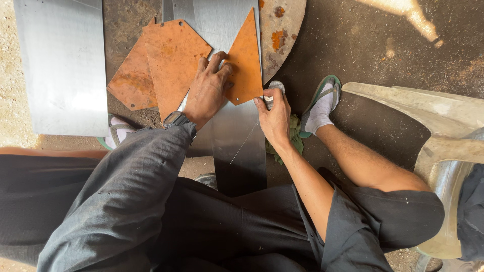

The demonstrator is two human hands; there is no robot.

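In the middle of the frame, the left hand (209, 88) is pressing flat on a rusty triangle plate (245, 60) lying on a shiny metal sheet (237, 136). The right hand (275, 116) is squeezing a small grey tool (273, 91) at the plate's bottom edge. I think it is tracing; next needs steady holding.

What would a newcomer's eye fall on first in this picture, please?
Probably the rusty orange triangular plate at top centre, pinned by the left hand onto a shiny steel sheet. Beside it, the right hand grips a small metal tool at the plate's lower corner.
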